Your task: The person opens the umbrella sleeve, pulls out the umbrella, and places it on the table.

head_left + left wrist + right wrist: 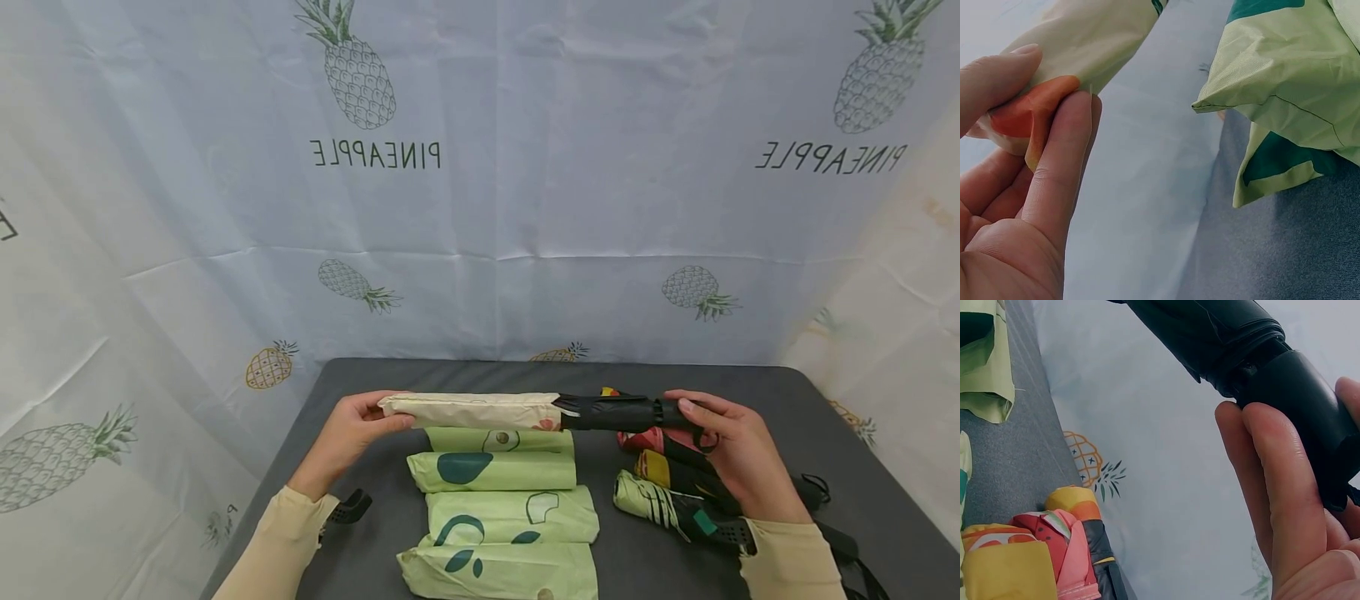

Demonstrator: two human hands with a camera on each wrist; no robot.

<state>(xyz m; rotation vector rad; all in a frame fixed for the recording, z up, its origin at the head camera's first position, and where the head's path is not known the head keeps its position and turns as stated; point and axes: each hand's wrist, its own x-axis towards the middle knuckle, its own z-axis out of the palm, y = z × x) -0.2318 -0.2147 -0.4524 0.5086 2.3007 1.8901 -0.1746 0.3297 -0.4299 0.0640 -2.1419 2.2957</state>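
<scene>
A cream umbrella sleeve (472,411) and a black folded umbrella (611,412) form one level line above the table. The umbrella's far part is inside the sleeve, and its black lower part shows. My left hand (348,442) pinches the sleeve's left end between thumb and fingers; in the left wrist view an orange-printed fold of the sleeve (1035,112) bunches there. At the other end, my right hand (742,450) holds the umbrella by its black handle (1304,403), fingers below it and thumb on the opposite side.
Several light green sleeves with avocado prints (495,472) lie in a column on the dark grey table (360,375). Right of them lie several folded umbrellas, one green (641,497), one yellow (654,468), one red (641,439). A pineapple-print curtain (525,208) hangs behind.
</scene>
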